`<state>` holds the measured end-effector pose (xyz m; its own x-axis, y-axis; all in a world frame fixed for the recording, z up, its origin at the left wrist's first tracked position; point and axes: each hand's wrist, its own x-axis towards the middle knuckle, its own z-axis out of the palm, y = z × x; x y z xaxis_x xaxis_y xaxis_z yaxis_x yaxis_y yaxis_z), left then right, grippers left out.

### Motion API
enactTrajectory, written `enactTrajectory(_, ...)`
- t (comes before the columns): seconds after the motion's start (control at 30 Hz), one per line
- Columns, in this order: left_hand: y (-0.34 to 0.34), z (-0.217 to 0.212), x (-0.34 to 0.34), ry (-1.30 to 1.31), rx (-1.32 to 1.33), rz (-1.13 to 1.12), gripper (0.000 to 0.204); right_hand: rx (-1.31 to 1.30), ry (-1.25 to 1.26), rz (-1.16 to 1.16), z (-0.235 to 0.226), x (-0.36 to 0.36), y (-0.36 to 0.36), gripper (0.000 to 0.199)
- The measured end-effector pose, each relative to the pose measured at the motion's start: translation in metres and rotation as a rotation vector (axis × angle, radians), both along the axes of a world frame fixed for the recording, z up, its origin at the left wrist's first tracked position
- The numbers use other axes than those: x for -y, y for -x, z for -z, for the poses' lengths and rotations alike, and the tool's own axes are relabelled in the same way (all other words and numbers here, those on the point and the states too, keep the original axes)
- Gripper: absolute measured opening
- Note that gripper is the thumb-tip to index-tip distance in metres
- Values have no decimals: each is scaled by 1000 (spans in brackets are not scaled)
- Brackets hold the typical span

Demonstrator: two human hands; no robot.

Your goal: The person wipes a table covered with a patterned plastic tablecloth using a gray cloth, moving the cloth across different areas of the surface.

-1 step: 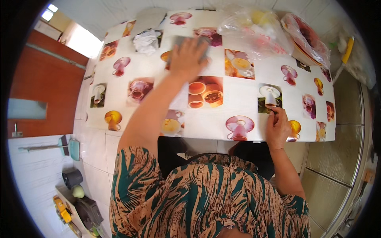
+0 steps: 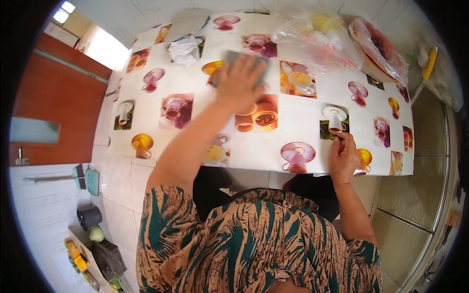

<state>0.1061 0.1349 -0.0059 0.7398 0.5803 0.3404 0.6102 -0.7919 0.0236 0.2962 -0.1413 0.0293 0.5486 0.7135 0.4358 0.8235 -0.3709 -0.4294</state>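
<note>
Nothing much has shifted since the earlier picture, which carries the same timing: the left hand (image 2: 240, 80) lies in the same spot far out on the table, and the right hand (image 2: 343, 155) keeps to the near edge. She leans over the tablecloth (image 2: 303, 115), a glossy white one printed with squares of cups and goblets, her left arm stretched long across it. That left hand is flat, fingers spread and pressed down on a grey cloth (image 2: 234, 57), of which only the top edge and corners peep out above the fingertips; it lies in the far middle of the table, just right of a crumpled white rag (image 2: 184, 49). So the palm bears on the grey cloth rather than closing round it. The right hand rests on the near rim, fingers bent with the tips touching the tablecloth by a printed white cup; whether it pinches anything I cannot tell. Clear plastic bags (image 2: 317, 36) with yellow and pink contents sit at the far right, beside a wrapped plate (image 2: 378, 51). A brown door (image 2: 58, 97) stands to the left, and a dustpan (image 2: 92, 179) lies on the tiled floor (image 2: 122, 180) below it.
</note>
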Motion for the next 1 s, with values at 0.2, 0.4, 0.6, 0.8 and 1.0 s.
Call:
enactTrajectory(0.2, 93, -30, 107, 189, 68, 68, 62, -17, 49, 46, 1, 6, -4, 12)
enactTrajectory(0.4, 200, -14, 8, 57, 49, -483, 62, 40, 20, 14, 4, 2, -3, 11)
enactTrajectory(0.6, 177, -9, -17, 88, -29, -681, 60, 78, 4, 7, 12, 2, -8, 14)
enactTrajectory(0.8, 164, -15, 18, 141, 48, -299, 57, 66, 11, 15, 6, 6, -6, 13)
enactTrajectory(1.0, 188, -10, -65, 139, 50, -752, 58, 75, 30, 22, 4, 2, -2, 11)
